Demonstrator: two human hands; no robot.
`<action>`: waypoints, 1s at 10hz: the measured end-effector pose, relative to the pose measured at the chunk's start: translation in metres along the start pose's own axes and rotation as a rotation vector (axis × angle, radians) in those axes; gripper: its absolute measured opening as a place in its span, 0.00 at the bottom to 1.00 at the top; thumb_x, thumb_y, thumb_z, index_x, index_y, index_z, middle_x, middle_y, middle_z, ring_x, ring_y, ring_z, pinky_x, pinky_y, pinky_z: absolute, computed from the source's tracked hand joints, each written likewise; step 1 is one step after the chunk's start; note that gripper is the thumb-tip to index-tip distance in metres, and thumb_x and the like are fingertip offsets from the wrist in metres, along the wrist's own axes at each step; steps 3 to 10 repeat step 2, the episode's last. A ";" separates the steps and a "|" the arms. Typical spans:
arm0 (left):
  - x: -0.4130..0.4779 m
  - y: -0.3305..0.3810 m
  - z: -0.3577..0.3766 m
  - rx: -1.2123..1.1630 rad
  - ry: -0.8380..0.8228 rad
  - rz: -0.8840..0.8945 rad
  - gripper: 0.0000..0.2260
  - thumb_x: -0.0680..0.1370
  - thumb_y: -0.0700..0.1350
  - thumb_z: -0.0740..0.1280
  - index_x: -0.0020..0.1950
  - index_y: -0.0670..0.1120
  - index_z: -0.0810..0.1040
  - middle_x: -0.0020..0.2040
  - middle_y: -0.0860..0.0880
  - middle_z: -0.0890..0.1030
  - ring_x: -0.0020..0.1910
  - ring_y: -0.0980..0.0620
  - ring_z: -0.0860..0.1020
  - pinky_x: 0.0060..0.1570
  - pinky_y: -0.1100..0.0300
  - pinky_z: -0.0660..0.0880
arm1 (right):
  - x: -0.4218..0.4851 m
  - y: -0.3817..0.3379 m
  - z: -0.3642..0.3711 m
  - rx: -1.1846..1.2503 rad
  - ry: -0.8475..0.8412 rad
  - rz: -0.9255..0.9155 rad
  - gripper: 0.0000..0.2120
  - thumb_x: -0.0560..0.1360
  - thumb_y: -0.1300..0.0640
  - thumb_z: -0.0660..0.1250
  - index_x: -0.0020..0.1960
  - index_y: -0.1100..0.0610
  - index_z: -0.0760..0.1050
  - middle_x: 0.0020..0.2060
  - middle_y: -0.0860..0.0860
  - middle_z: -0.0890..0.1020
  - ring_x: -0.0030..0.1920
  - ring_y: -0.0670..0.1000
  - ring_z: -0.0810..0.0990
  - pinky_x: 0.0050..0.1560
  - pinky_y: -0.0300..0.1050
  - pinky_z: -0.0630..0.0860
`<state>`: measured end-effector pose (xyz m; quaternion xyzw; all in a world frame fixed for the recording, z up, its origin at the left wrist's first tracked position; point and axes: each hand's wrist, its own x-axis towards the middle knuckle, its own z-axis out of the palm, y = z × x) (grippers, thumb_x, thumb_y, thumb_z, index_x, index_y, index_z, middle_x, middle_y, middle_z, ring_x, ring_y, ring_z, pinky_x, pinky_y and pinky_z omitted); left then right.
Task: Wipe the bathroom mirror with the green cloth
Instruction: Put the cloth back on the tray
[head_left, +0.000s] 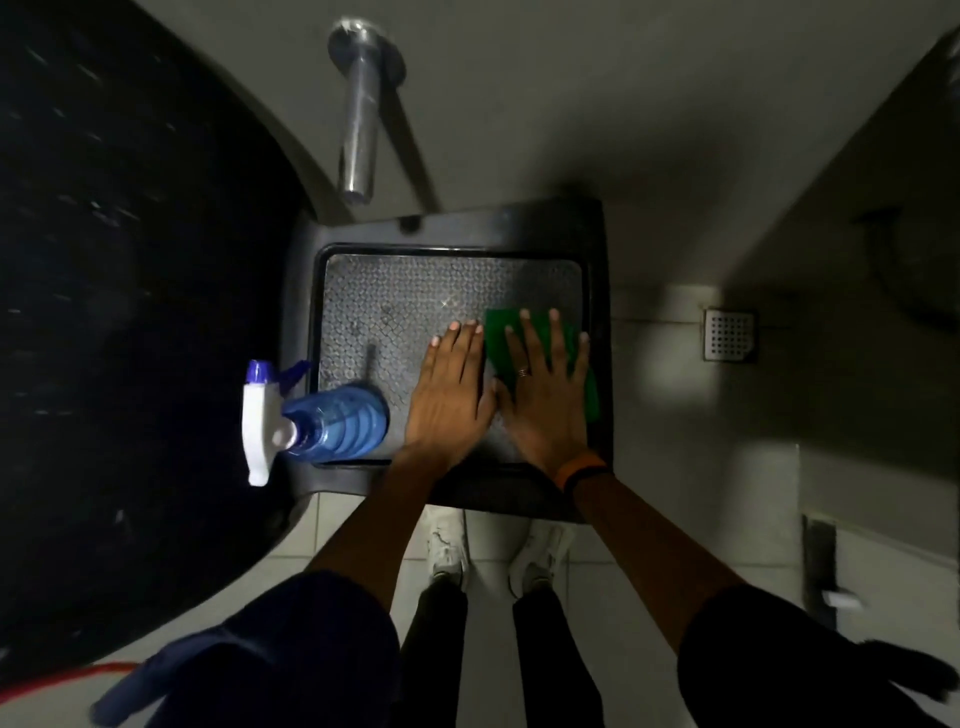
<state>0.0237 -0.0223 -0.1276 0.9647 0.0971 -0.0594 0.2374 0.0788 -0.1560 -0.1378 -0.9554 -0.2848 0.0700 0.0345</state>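
Note:
The green cloth (500, 340) lies flat on the right part of a dark stool's textured seat (395, 306). My right hand (545, 395) rests palm down on top of it, fingers spread, covering most of the cloth. My left hand (449, 395) lies flat on the seat just left of the cloth, fingers together, its thumb side touching my right hand. A blue spray bottle (332, 423) with a white trigger head stands at the seat's front left corner. No mirror shows in the view.
A metal pipe (358, 124) juts from the wall above the stool. A large dark rounded basin (119, 312) fills the left side. A square floor drain (729, 335) sits on the tiles to the right. My shoes (449, 551) stand under the stool's front edge.

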 end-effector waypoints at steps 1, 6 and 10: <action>-0.002 0.004 -0.002 0.010 -0.036 -0.019 0.29 0.83 0.48 0.59 0.80 0.38 0.56 0.81 0.39 0.59 0.82 0.43 0.54 0.81 0.46 0.50 | 0.005 0.006 -0.007 -0.028 -0.085 -0.015 0.33 0.83 0.41 0.56 0.82 0.53 0.51 0.83 0.56 0.54 0.82 0.65 0.48 0.78 0.74 0.51; 0.000 0.010 -0.020 0.005 0.011 -0.012 0.29 0.83 0.49 0.57 0.81 0.38 0.55 0.82 0.39 0.58 0.82 0.44 0.53 0.81 0.46 0.51 | 0.005 0.002 -0.025 0.012 -0.106 0.026 0.33 0.83 0.39 0.53 0.83 0.53 0.50 0.83 0.56 0.51 0.83 0.63 0.46 0.77 0.75 0.50; 0.000 0.010 -0.020 0.005 0.011 -0.012 0.29 0.83 0.49 0.57 0.81 0.38 0.55 0.82 0.39 0.58 0.82 0.44 0.53 0.81 0.46 0.51 | 0.005 0.002 -0.025 0.012 -0.106 0.026 0.33 0.83 0.39 0.53 0.83 0.53 0.50 0.83 0.56 0.51 0.83 0.63 0.46 0.77 0.75 0.50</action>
